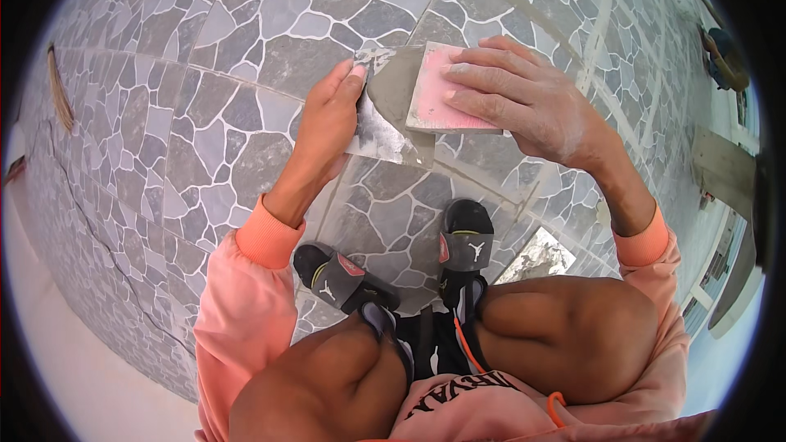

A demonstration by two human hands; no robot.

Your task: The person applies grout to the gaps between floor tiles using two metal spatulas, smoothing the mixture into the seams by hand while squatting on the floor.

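Observation:
My left hand (322, 121) grips the near-left edge of a thin metal plate (375, 124), its thumb on top. A smooth mound of wet grey grout or mortar (395, 86) covers much of the plate. Over the plate's right side, my right hand (532, 98) holds a flat pink sponge-like pad (429, 96) from above, fingers spread across it. The pad's near edge is grey, and it overlaps the grout; whether it presses on the plate is hidden. Pale dust coats the right hand. Both hands are above the patterned stone-look tile floor (270, 33).
A second metal plate (536, 255), smeared with residue, lies on the floor by my right knee. My sandalled feet (467, 237) are below the hands. At far left are broom bristles (61, 94) and a dark cable (94, 233). Another person (727, 61) is at far right, near a grey board (725, 168).

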